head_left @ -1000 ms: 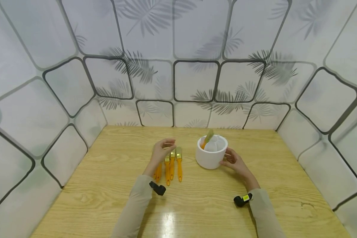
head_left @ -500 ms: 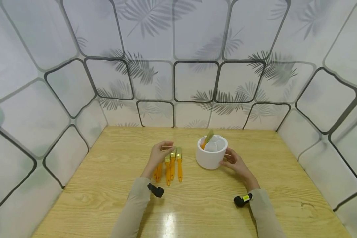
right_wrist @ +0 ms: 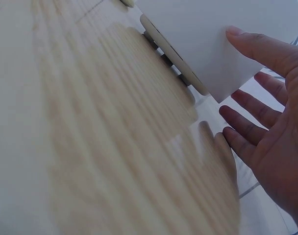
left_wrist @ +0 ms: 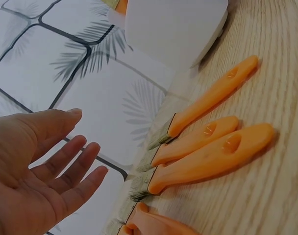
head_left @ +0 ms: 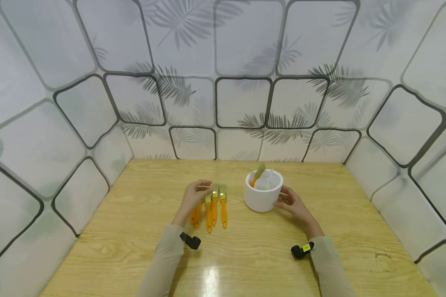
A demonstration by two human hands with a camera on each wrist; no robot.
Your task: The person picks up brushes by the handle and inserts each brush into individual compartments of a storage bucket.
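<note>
My left hand [head_left: 194,198] hovers over the left part of a row of several paintbrushes, its fingers loosely spread and nothing in them. The brushes, such as this paintbrush [head_left: 223,210], have orange handles and pale bristles; in the left wrist view a nearer paintbrush [left_wrist: 208,159] shows its handle and bristles apart from the hand. A white round container [head_left: 262,201] with inner dividers stands to the right, one paintbrush [head_left: 259,173] leaning up inside it. Against its right side rests my right hand [head_left: 295,205], the thumb [right_wrist: 252,44] on the wall and the other fingers relaxed beside it.
Everything stands on a light wood-grain table [head_left: 275,264]. Patterned curtain-like walls [head_left: 193,103] enclose the back and both sides. Each wrist wears a small black camera [head_left: 190,240].
My left hand has drifted slightly left and down, over the brushes' left side. The right hand stays at the container, and the brushes and container have not moved.
</note>
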